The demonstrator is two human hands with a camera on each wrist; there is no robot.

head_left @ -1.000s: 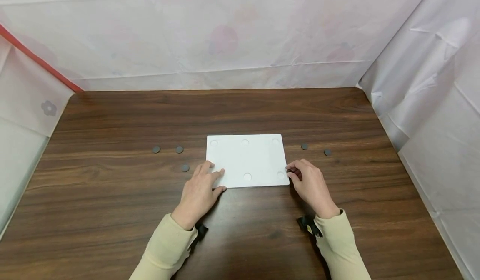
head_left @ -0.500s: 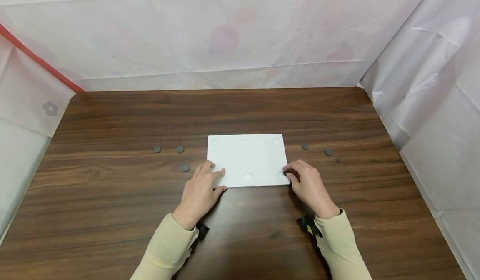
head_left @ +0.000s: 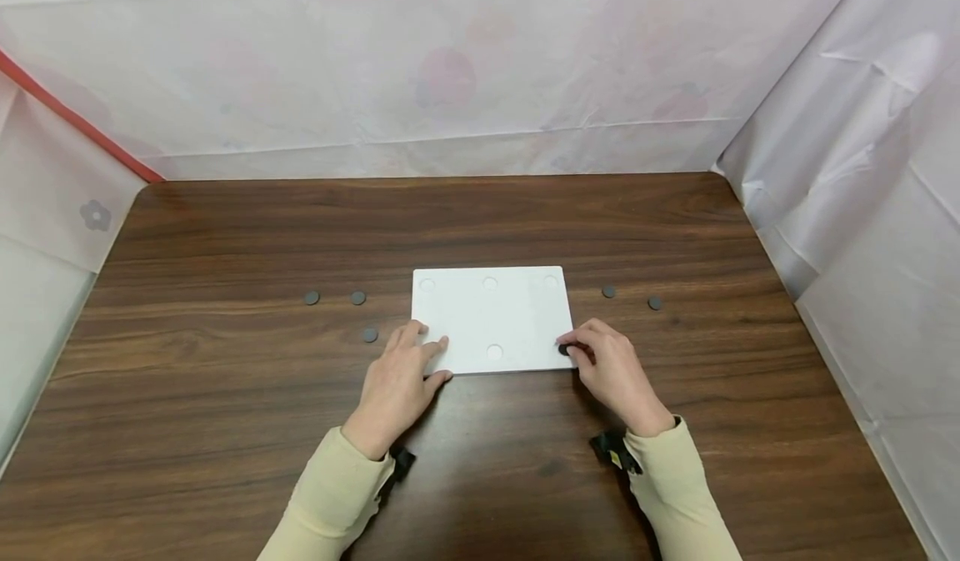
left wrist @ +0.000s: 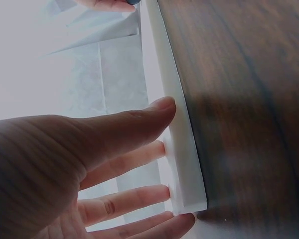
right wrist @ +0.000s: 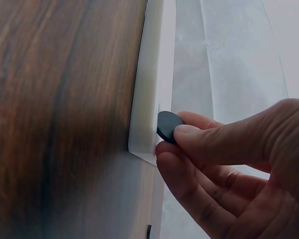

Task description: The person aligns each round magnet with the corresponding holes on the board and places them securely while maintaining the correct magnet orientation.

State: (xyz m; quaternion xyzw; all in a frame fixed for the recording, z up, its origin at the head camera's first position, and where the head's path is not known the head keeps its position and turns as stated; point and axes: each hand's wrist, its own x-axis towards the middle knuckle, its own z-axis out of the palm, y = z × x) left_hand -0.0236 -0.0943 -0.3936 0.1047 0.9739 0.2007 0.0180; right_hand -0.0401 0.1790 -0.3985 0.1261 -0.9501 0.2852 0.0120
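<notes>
A white rectangular board (head_left: 491, 315) with shallow round recesses lies on the table. My left hand (head_left: 401, 386) rests on its near left corner with the fingers spread; the thumb lies at the front edge, as the left wrist view shows. Between thumb and fingers my right hand (head_left: 618, 373) pinches a small black disc (right wrist: 168, 126). That disc is tilted, its lower edge right at the board's surface by the near right corner, over the recess there. The front middle recess (head_left: 494, 352) and the far middle recess (head_left: 490, 283) show bare. The near left corner is hidden under my left hand.
Left of the board, several dark discs lie on the brown wooden table (head_left: 480, 478), among them a nearer disc (head_left: 370, 335). Two more, an inner disc (head_left: 608, 292) and an outer disc (head_left: 655, 303), lie to the right. A pale curtain (head_left: 420, 69) borders the table behind.
My right hand has moved slightly left with the pinched disc, from beside the board's right edge to over its near right corner. The left hand stays in place on the board.
</notes>
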